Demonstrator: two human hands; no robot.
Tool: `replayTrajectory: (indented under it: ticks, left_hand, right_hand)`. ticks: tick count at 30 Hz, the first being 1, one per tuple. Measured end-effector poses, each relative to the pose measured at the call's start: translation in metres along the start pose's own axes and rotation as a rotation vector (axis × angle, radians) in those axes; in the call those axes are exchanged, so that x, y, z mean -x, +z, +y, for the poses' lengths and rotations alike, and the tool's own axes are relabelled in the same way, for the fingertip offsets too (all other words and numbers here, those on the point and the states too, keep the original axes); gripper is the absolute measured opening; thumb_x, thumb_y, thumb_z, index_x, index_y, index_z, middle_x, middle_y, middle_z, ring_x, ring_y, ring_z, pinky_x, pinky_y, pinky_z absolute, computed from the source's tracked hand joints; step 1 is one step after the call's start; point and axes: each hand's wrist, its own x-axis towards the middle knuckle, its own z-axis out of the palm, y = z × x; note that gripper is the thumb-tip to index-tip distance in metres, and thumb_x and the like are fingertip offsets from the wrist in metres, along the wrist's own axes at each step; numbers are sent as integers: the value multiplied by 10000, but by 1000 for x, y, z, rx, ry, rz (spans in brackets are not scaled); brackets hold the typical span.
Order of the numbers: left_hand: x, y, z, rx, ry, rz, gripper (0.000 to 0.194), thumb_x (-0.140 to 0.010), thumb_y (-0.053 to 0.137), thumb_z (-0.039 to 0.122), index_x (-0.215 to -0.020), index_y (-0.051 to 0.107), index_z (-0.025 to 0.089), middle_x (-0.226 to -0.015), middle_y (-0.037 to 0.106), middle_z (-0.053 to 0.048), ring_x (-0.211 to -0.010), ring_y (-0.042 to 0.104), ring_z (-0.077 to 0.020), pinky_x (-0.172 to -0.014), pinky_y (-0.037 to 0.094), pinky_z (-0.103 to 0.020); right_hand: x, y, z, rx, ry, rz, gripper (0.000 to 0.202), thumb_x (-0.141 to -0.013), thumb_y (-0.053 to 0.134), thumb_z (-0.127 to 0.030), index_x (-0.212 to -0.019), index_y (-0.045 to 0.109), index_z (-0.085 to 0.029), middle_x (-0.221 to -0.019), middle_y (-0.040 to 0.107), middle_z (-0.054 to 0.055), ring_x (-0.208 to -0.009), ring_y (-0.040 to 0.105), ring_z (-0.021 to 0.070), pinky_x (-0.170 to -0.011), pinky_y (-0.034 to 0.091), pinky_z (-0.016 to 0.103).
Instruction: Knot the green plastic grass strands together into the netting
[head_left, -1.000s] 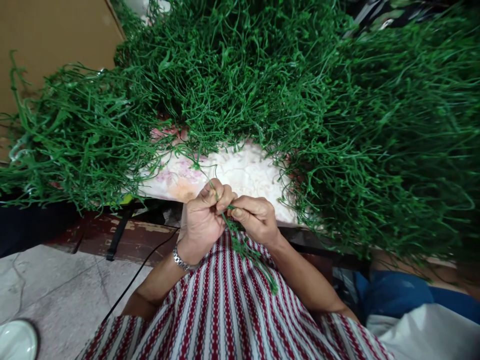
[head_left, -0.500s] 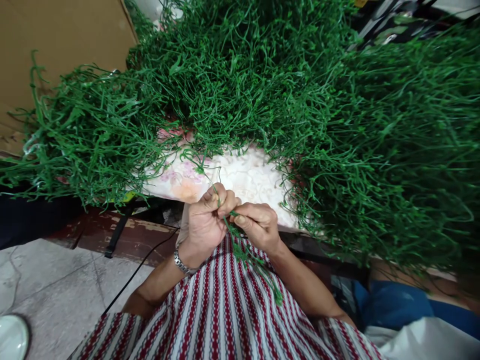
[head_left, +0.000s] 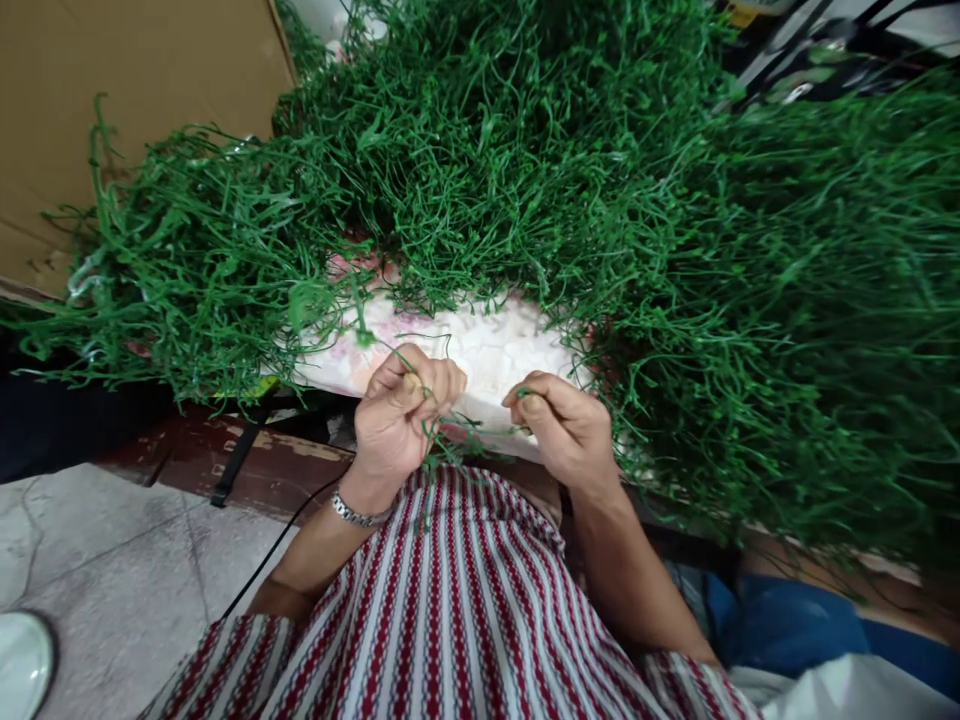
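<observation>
My left hand (head_left: 399, 420), a metal-band watch at its wrist, is closed around a thin green plant-like stem (head_left: 363, 332). The stem's tip sticks up past the fingers, and thin green strands hang below the hand. Apart from it, to the right, my right hand (head_left: 568, 428) pinches a small green piece (head_left: 523, 392) between thumb and forefinger; most of that piece is hidden. Both hands are over the near edge of a pale flowered cover (head_left: 487, 350). Beyond them spreads a big pile of similar green stems (head_left: 510, 150).
More green stems heap up at the left (head_left: 202, 270) and right (head_left: 780, 360). A cardboard box (head_left: 135, 100) stands at the far left. Below the cover runs a worn brown wooden edge (head_left: 180, 460). Blue fabric (head_left: 795, 610) lies lower right, a round white object (head_left: 22, 660) lower left.
My hands, together before at the stem, have come apart. The right hand has moved right and slightly up with a small green piece; the left still grips the stem, shifted slightly left.
</observation>
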Motion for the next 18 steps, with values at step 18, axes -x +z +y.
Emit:
replayTrajectory:
  ticks: [18]
  left_hand:
    - [3,-13,-26,-323,176,84,182,-728,640,353,-809,615,193,-762,571,-32,-724,534,-144,-711,428,-271]
  right_hand:
    - [2,24,10,104,107,-113,157,-819,541,-276,-727,515,-151,-616,440,-34,-563,390,72,-527,307,191]
